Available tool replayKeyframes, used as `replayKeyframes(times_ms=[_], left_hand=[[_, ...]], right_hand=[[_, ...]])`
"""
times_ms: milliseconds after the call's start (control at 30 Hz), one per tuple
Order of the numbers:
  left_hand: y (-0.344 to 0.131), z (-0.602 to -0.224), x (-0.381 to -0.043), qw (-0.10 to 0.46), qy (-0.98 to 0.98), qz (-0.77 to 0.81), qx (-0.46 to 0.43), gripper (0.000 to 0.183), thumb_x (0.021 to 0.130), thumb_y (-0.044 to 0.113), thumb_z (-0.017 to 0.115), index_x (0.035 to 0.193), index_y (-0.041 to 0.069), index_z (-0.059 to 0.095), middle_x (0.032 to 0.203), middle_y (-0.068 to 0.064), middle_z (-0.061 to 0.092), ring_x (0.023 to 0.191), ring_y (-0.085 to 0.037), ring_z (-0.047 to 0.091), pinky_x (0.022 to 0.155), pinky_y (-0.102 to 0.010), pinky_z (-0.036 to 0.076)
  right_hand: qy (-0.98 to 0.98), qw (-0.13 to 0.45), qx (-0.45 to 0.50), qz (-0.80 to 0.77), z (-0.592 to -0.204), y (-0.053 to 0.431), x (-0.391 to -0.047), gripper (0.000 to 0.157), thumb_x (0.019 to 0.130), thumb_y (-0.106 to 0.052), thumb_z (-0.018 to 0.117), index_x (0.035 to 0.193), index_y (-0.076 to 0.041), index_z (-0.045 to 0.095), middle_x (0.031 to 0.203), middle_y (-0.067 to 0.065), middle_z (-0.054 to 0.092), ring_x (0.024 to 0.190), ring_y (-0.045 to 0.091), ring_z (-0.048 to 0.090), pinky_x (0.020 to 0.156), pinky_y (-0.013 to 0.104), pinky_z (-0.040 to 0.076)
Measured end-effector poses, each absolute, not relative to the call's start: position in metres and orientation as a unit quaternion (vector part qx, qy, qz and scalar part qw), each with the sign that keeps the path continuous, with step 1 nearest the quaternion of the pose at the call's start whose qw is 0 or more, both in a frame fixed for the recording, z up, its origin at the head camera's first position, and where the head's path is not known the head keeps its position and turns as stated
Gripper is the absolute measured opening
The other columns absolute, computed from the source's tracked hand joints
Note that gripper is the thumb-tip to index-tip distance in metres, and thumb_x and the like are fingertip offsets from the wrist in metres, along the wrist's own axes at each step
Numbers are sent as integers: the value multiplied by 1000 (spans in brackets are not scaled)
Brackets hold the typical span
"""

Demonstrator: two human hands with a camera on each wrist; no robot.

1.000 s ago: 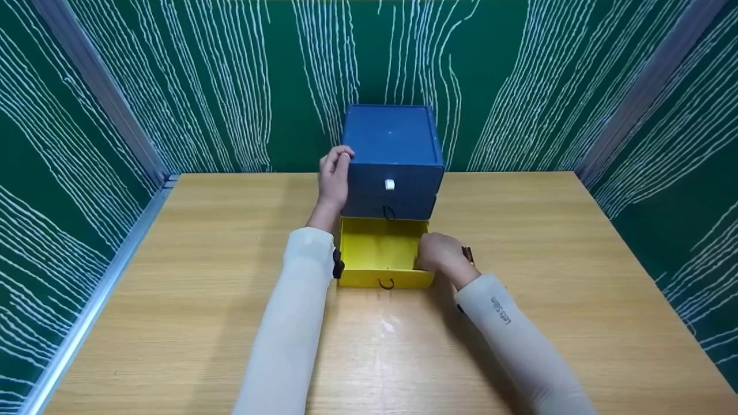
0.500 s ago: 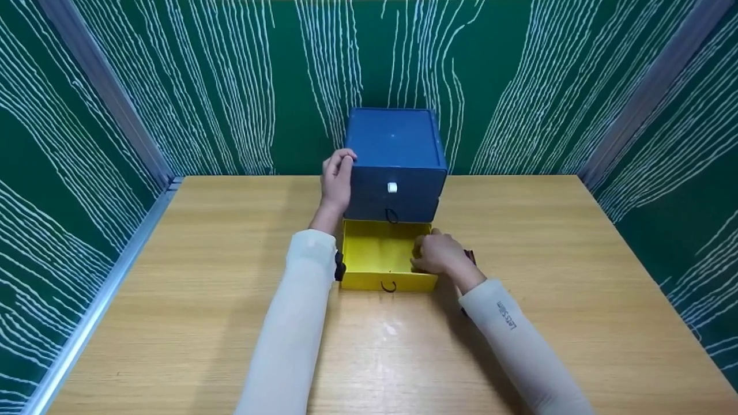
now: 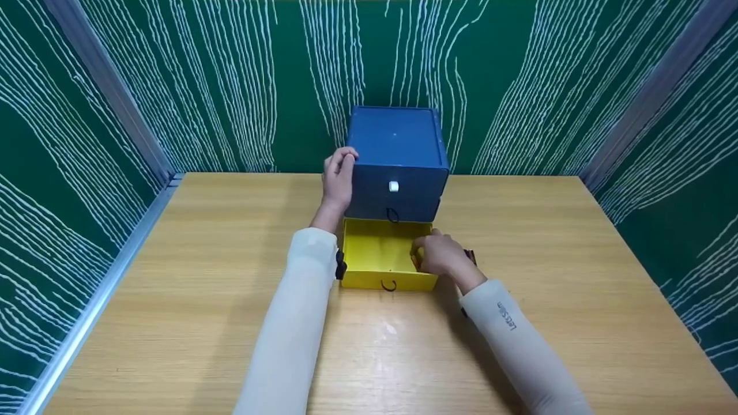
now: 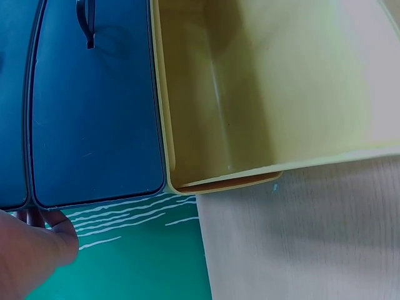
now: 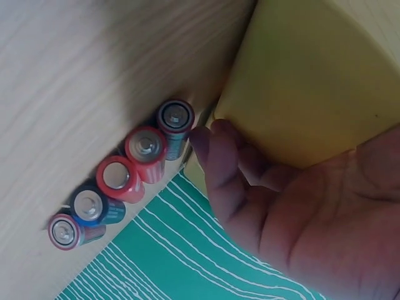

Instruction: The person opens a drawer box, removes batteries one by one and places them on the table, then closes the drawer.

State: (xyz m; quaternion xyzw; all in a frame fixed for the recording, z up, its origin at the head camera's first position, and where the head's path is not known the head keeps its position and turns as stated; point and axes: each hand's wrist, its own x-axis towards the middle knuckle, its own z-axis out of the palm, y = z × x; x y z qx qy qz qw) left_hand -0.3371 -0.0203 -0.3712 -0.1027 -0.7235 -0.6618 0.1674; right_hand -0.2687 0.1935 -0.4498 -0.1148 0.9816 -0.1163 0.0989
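A small blue drawer cabinet [image 3: 398, 135] stands at the back of the table, with its yellow bottom drawer [image 3: 369, 245] pulled out. My left hand [image 3: 337, 181] grips the cabinet's front left edge, fingers bent over the corner; the left wrist view shows this hand [image 4: 31, 250] at the cabinet's side. Over the drawer's right wall, my right hand [image 3: 443, 255] reaches in with bent fingers. At its fingertips a small dark reddish thing shows, which looks like a battery, mostly hidden by the hand. Several batteries [image 5: 115, 175] stand upright in a row on the table beside the drawer.
The cabinet front has a white knob [image 3: 394, 186] and a black loop pull [image 3: 392, 215]. Another dark loop [image 3: 388, 285] is on the yellow drawer's front. The wooden table [image 3: 230, 276] meets green walls [image 3: 311, 138] with wavy white lines.
My right hand's fingers have lifted from low beside the drawer's right wall, and a dark reddish thing now shows at their tips. My left hand stays on the cabinet. The view shifts slightly.
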Motion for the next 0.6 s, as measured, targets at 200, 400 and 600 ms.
replayKeyframes(times_ms=[200, 400, 600], left_hand=[[-19, -355, -319, 156, -721, -667, -99, 23, 94, 21, 34, 98, 6, 51, 112, -5, 43, 109, -18, 33, 94, -37, 26], [-21, -366, -330, 154, -728, -661, -91, 22, 94, 26, 35, 97, 13, 52, 112, 0, 42, 108, -15, 34, 93, -36, 27], [-22, -379, -344, 182, -741, -639, -101, 22, 93, 34, 35, 94, 20, 52, 110, 6, 46, 107, -9, 34, 92, -32, 28]], right_hand=[[983, 96, -110, -115, -449, 193, -267, 38, 66, -19, 73, 102, -20, 62, 110, 16, 47, 83, 29, 46, 68, 40, 43], [983, 105, -107, -110, -449, 193, -267, 42, 64, -14, 72, 104, -22, 61, 110, 15, 46, 83, 29, 45, 67, 39, 43], [984, 86, -112, -109, -452, 193, -269, 39, 62, -14, 71, 99, -22, 63, 107, 14, 49, 83, 29, 46, 63, 37, 41]])
